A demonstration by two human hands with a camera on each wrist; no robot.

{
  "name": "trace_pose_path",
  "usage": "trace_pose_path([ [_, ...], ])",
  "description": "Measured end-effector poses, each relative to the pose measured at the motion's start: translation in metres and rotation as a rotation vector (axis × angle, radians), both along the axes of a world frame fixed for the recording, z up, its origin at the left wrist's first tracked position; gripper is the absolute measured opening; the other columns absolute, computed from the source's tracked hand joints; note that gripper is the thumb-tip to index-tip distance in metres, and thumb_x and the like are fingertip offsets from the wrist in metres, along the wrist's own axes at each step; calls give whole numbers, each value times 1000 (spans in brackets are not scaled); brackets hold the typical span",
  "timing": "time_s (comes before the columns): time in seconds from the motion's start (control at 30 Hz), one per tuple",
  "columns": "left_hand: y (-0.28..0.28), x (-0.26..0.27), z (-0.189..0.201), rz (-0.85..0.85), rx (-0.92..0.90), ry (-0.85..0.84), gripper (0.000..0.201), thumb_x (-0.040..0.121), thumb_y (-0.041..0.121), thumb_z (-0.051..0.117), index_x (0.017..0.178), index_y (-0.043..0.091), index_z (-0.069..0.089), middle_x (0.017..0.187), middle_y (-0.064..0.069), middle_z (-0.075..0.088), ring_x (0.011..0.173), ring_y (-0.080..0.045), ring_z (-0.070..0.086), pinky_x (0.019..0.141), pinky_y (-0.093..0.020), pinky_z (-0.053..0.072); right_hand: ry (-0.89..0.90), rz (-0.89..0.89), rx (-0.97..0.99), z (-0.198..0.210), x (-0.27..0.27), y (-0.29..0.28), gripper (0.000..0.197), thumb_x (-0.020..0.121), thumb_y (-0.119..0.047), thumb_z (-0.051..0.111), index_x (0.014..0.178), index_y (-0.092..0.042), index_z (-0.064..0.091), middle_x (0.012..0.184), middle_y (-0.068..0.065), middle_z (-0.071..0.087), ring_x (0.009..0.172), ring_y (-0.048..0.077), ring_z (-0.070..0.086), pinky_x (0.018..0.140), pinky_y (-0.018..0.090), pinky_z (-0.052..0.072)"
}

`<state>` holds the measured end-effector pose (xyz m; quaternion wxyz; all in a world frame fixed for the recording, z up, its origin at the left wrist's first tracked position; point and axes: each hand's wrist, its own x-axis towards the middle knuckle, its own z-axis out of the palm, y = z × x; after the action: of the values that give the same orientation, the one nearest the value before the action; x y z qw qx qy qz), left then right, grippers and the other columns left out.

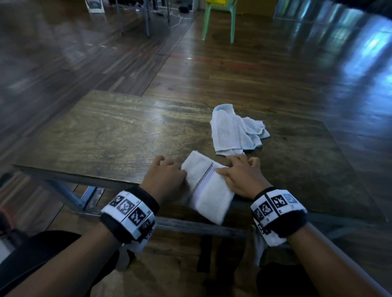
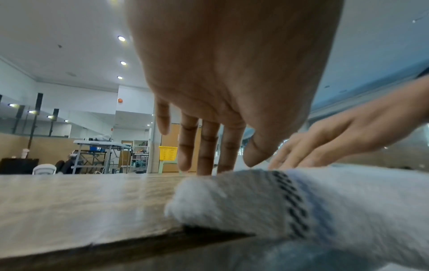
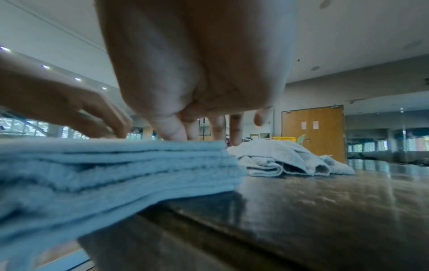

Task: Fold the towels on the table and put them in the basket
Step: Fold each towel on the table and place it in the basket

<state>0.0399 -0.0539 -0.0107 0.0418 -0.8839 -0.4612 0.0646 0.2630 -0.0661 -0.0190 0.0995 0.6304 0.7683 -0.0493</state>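
Observation:
A folded white towel with a dotted stripe lies at the near edge of the wooden table, one corner hanging over the edge. My left hand rests at its left side, fingers straight down, thumb on the cloth. My right hand presses its right side with straight fingers. A crumpled white towel lies just beyond the right hand. The yellow basket stands far off on a green chair.
The table's left half is bare wood. Its metal frame shows below the near edge. Polished wooden floor lies between the table and the chair. Other tables and equipment stand at the room's far left.

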Motion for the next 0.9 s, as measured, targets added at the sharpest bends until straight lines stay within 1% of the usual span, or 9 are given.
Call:
trace_pose_path([
  [0.1,-6,0,0,-16,-91,-88,25,92,33,43,110,27,59,119,2,52,116,-19,47,106,-39,23,74,-55,-48,2,0,20,42,97,-31,35,125,-61,42,153,4,20,138,26,15,105,49,16],
  [0.23,6,8,-4,-40,-162,-116,22,91,32,48,107,27,60,115,1,50,110,-22,50,96,-37,31,160,-69,-75,2,-7,34,48,96,-22,36,121,-63,45,154,1,17,140,24,12,108,48,12],
  [0.33,27,11,-2,48,-191,-220,23,91,33,45,104,23,60,113,0,53,107,-22,52,92,-39,32,238,-81,-59,2,-2,39,45,94,-22,41,121,-58,49,148,-1,28,137,21,20,107,47,13],
  [0.43,48,10,-2,97,-221,-330,39,92,35,45,130,24,44,133,-1,47,122,-23,45,101,-43,31,324,-136,-80,-1,9,42,40,85,-37,51,124,-48,48,133,-7,44,130,19,34,105,55,22],
  [0.47,55,9,-3,94,-251,-323,42,92,33,47,132,24,43,135,-1,46,124,-23,43,101,-44,31,361,-155,-89,-2,13,44,43,81,-44,52,123,-45,47,131,-7,48,127,19,39,103,57,27],
  [0.57,68,11,-12,92,-328,-303,28,90,28,52,115,19,60,118,-2,59,109,-23,55,89,-36,44,410,-197,-81,-3,22,48,42,85,-42,58,125,-28,52,125,-7,53,118,15,49,105,53,30],
  [0.73,78,12,-17,139,-370,-435,23,86,22,62,106,12,69,106,-7,68,100,-24,61,87,-38,50,443,-188,-112,-1,23,54,42,90,-38,56,129,-24,53,124,-1,57,110,18,54,101,48,38],
  [0.8,80,13,-17,142,-357,-450,24,86,23,64,106,11,69,107,-8,68,101,-24,60,87,-35,49,457,-162,-131,-2,23,57,38,90,-34,57,126,-24,56,115,1,59,102,18,56,96,44,43],
  [0.9,80,12,-20,155,-344,-497,22,86,23,65,104,13,69,108,-6,67,101,-22,59,84,-32,49,522,-155,-106,-1,23,58,23,89,-26,59,110,-18,60,98,3,61,87,17,57,79,31,45],
])
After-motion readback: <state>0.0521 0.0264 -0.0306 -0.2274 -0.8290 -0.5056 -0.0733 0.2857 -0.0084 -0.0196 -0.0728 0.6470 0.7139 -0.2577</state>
